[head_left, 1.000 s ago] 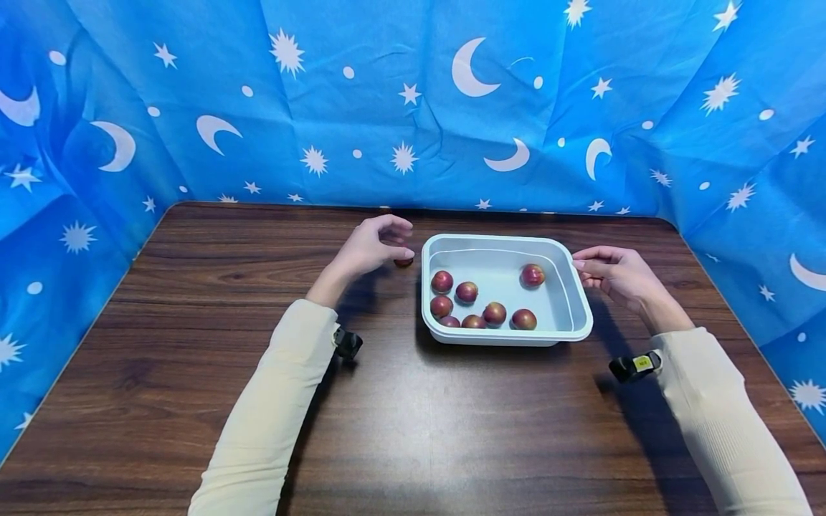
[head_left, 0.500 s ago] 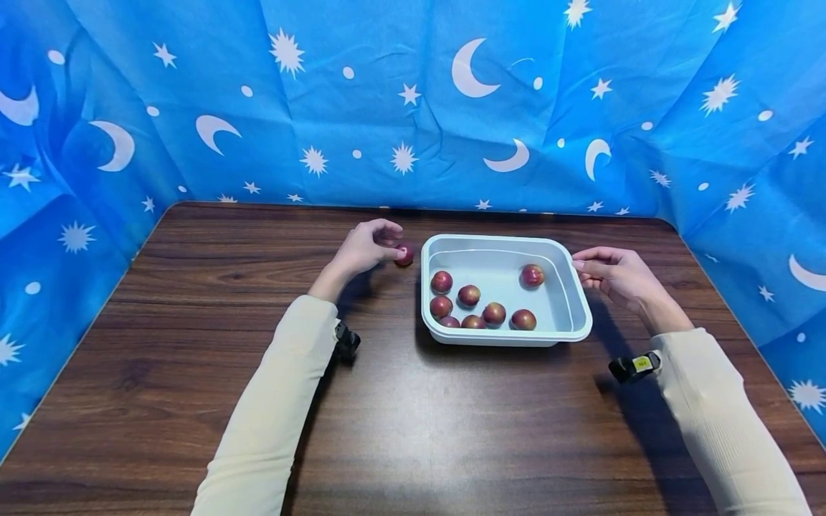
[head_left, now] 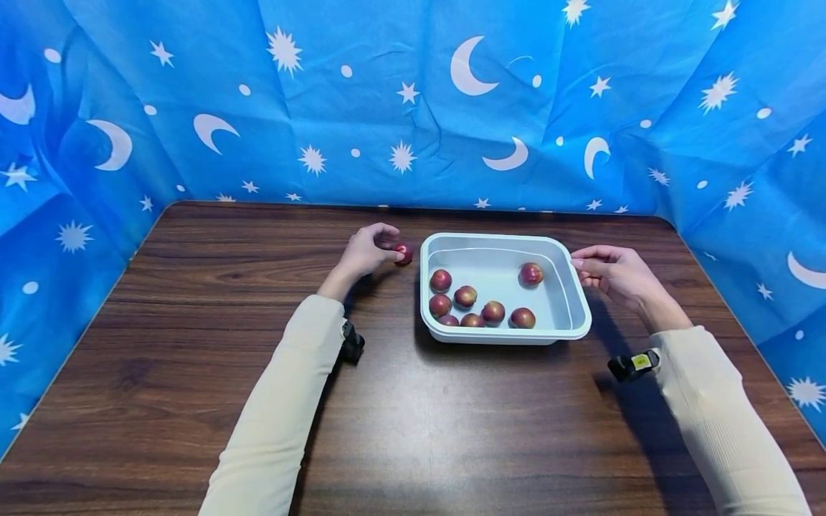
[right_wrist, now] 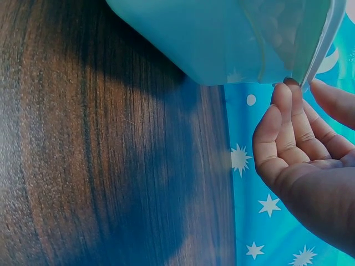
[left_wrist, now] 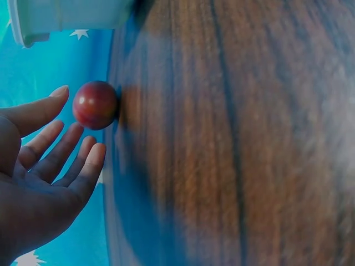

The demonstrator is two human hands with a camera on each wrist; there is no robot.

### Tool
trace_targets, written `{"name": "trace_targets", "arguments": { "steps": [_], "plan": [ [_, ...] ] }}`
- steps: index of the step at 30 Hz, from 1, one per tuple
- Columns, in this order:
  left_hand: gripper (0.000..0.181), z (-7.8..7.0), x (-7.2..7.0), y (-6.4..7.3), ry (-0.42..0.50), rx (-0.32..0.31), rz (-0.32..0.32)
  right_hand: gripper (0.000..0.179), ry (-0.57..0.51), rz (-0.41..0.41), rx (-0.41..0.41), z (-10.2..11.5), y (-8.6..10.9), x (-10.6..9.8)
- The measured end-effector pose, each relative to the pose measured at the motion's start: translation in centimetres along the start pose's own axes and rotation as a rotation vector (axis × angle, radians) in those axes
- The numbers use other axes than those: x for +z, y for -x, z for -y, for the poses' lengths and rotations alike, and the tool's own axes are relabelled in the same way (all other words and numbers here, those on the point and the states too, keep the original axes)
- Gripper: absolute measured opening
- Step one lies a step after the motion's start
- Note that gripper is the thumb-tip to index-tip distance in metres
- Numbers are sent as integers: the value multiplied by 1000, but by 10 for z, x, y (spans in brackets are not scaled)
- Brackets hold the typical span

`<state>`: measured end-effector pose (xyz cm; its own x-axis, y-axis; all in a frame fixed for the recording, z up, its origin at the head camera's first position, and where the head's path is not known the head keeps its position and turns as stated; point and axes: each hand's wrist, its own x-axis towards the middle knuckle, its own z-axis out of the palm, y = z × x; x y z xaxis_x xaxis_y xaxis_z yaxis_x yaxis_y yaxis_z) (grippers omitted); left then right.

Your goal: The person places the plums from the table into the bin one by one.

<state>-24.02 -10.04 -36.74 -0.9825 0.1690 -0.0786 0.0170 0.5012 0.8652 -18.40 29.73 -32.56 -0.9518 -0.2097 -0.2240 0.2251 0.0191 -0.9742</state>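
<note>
A dark red plum point(head_left: 404, 254) rests on the wooden table, just left of a white plastic tub point(head_left: 503, 336). My left hand point(head_left: 366, 251) is right beside this plum, fingers loosely bent and thumb apart from them. In the left wrist view the plum point(left_wrist: 95, 105) sits just past the thumb tip and fingertips. My right hand point(head_left: 619, 276) pinches the tub's right rim between thumb and fingers, as the right wrist view shows at the tub's edge point(right_wrist: 319, 50). Inside the tub lie several plums point(head_left: 493, 312), mostly along its near and left sides, with one plum point(head_left: 531, 274) farther right.
The brown wood-grain table point(head_left: 413, 430) reaches back to a blue cloth point(head_left: 361, 107) printed with white moons and stars, hung behind and at both sides. Each wrist wears a small black camera.
My left hand has drawn slightly left and nearer, so more of the plum beside the tub shows. One plum in the tub has shifted a little. The right hand keeps its grip on the rim.
</note>
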Motion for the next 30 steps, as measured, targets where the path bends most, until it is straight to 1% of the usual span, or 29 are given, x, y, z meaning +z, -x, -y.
{"name": "trace_targets", "arguments": {
  "steps": [8,17,23,27,30],
  "plan": [
    [41,2,7,-3,-16,3,-21,11,-8,10,-9,0,0,0],
    [43,1,10,-4,-42,13,-27,10,-20,19,-15,0,0,0],
    [45,-1,10,-3,-25,1,-14,11,19,-3,0,1,1,0],
    [44,-1,12,-3,-43,-1,-11,9,44,-9,3,1,0,0],
    [42,-2,13,-3,-52,-2,-13,8,40,-7,1,1,0,0]
  ]
}}
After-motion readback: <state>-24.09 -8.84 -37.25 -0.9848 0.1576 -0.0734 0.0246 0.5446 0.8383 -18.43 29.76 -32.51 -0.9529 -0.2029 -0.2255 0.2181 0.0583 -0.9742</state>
